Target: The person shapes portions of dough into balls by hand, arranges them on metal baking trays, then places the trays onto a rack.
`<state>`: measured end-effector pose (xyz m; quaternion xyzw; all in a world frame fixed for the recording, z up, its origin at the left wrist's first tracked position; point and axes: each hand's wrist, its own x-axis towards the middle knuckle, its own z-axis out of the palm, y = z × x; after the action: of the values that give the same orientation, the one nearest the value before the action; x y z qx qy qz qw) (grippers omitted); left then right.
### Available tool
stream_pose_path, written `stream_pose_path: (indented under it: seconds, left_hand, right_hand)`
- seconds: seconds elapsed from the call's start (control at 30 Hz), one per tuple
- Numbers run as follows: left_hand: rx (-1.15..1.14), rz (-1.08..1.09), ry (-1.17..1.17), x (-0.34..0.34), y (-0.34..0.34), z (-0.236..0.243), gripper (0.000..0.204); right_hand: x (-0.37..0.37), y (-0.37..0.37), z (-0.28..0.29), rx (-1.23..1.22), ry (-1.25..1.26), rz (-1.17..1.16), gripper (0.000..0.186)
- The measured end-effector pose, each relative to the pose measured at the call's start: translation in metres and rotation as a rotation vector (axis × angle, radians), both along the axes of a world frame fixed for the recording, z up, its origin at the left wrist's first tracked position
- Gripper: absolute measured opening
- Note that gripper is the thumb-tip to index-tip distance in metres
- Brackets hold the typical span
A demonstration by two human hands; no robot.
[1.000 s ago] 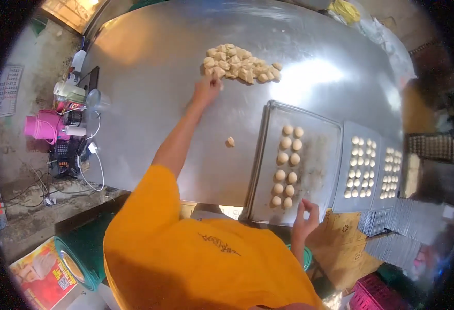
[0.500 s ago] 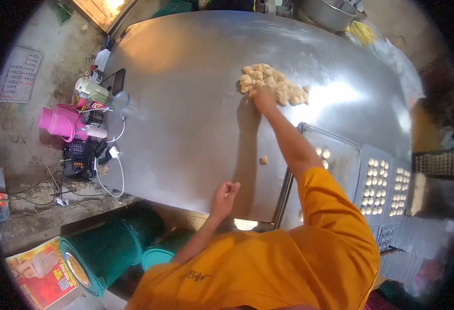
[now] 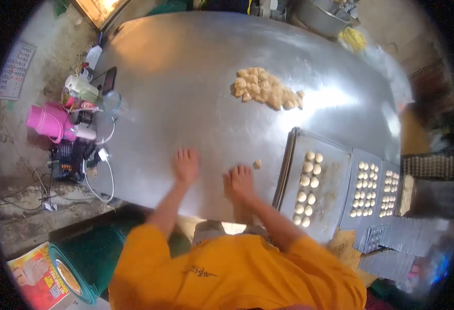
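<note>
Since the earlier frame, the right hand [image 3: 241, 183] has returned from the dough heap [image 3: 266, 89], and the left hand [image 3: 186, 166] has moved forward onto the steel table [image 3: 165, 103]. Both are palm down, fingers stretched, not clenched; what the palms cover, I cannot tell. One dough piece [image 3: 257, 164] sits just right of the right fingertips, the dough heap well beyond them

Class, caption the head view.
Bare left hand and right hand, palms down over a grey metal table, beige dough heap beyond.
</note>
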<state>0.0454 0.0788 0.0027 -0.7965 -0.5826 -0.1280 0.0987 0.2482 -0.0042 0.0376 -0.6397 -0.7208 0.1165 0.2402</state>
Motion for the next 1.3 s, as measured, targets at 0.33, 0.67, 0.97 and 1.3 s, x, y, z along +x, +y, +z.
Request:
stream_pose_path:
  seconds: [0.33,0.67,0.97,1.3]
  left_hand:
    - [-0.380,0.332,-0.725,-0.031,-0.092,-0.012,0.026]
    - [-0.506,0.321,-0.588,-0.115,-0.075,-0.022,0.025]
    - [-0.687,0.124,-0.466,-0.053,0.045,0.047,0.019]
    - [-0.160,0.000,-0.542,-0.009,-0.051,0.026,0.018]
  right_hand:
    - [-0.023,-0.056,-0.045,-0.082,-0.107,0.118,0.015]
    - [0.002,-0.051,-0.022,-0.073,-0.128,0.122,0.013]
    - [-0.014,0.037,-0.006,-0.028,-0.051,0.382,0.014]
    - [-0.038,-0.030,-0.036,0.101,-0.096,0.496,0.019]
